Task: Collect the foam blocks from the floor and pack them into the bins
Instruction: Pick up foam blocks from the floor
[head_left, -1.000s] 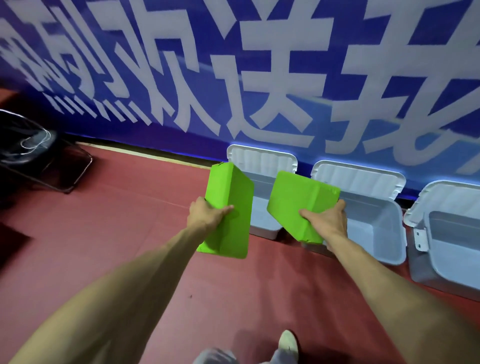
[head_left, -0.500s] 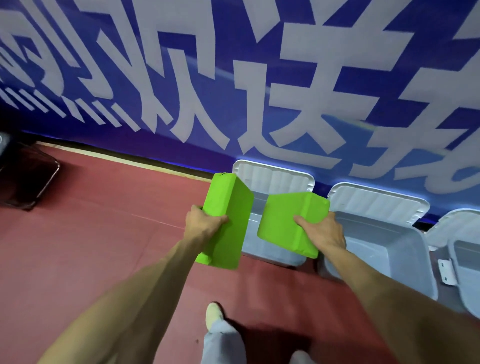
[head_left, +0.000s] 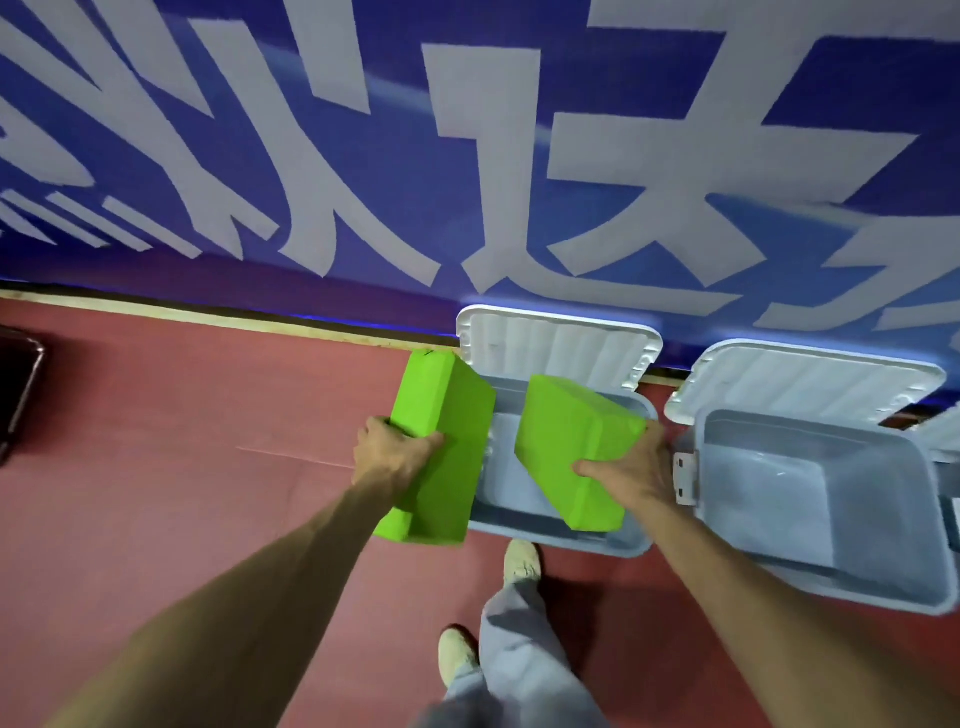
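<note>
Dark object (head_left: 15, 395) at the far left edge, too cropped to name. On the red floor (head_left: 182, 467) I see no loose blocks in this view. Left hand (head_left: 397, 460) grips the left foam block (head_left: 441, 441), thumb across its face and fingers curled round its left side; the block hangs tilted just left of the left bin (head_left: 524, 532), over the floor, not the opening. The bin's lid (head_left: 556, 348) stands open against the blue banner (head_left: 467, 156). Right foam block (head_left: 566, 452) hangs tilted over this bin's opening, clamped by the right hand (head_left: 636, 467), thumb on top, fingers round the right edge. What shows of the bin's inside holds nothing, though the blocks hide part of it. Right bin (head_left: 893, 519), lid (head_left: 810, 379) open, also looks empty. My read: early in the packing, two blocks in hand and none binned; both need lowering in, right one first.
</note>
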